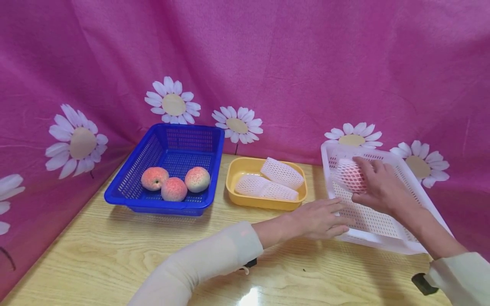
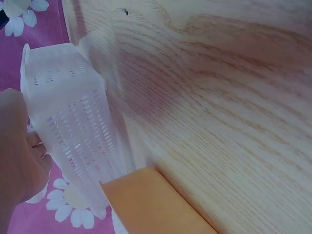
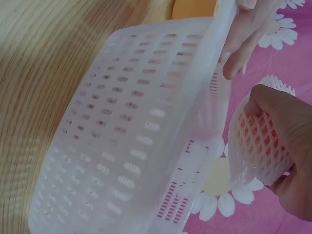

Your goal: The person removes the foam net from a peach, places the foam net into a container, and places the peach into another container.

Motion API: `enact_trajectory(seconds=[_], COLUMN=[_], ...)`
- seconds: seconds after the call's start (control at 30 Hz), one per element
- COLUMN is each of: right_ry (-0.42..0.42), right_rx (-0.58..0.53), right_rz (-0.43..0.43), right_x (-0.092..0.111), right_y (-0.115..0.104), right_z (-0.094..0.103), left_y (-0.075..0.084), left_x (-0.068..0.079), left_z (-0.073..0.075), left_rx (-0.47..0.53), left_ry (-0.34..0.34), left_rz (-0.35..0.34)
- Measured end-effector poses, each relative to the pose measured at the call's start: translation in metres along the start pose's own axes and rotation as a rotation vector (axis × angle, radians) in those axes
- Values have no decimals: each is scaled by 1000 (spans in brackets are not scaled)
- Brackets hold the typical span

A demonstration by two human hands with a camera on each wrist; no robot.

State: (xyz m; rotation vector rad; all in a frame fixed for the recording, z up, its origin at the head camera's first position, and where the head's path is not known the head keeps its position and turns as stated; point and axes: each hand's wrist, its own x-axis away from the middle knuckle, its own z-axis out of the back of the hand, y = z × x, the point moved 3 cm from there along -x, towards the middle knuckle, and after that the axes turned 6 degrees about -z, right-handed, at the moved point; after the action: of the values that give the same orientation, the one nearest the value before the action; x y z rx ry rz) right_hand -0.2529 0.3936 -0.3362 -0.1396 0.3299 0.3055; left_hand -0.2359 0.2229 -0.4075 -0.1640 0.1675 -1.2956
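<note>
My right hand [image 1: 383, 187] grips a peach [image 3: 261, 131] wrapped in a white foam net [image 3: 237, 146], over the far left part of the white basket [image 1: 377, 219]. Reddish skin shows through the mesh. At the basket's left rim is my left hand [image 1: 319, 219], its fingers stretched out over the edge. Several foam nets [image 1: 283, 172] lie in the yellow tub [image 1: 264, 205] beside the basket. Bare peaches [image 1: 174, 189], pink to cream, sit near the front of the blue basket [image 1: 183, 206] on the left.
The wooden table [image 1: 245, 238] carries all three containers in a row, with the yellow tub between the two baskets. Behind them hangs a magenta cloth [image 1: 291, 76] printed with daisies. The white basket's raised walls stand around the right hand's work.
</note>
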Motion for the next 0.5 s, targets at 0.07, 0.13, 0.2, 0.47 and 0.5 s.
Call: enact_trajectory(seconds=[0.07,0.13,0.2,0.47,0.5], right_ry=[0,-3,-5,-5,-4], right_rx=[-2,-5,-8,9,11], right_rz=[2,6,11,29,29], right_x=[0,0,-1,-8,-9], right_y=[-2,-4,-6,-13,-14], right_z=[-1,-2,-2,-3,-3], left_y=[0,-1,-2,-12,-14], left_x=[2,4,7,22,24], left_z=[-1,-1,-1,4,5], left_rx=[-9,-15,-11,41,51], left_ry=[28,48,76,152,153], left_rz=[-8,-10,-12,11,21])
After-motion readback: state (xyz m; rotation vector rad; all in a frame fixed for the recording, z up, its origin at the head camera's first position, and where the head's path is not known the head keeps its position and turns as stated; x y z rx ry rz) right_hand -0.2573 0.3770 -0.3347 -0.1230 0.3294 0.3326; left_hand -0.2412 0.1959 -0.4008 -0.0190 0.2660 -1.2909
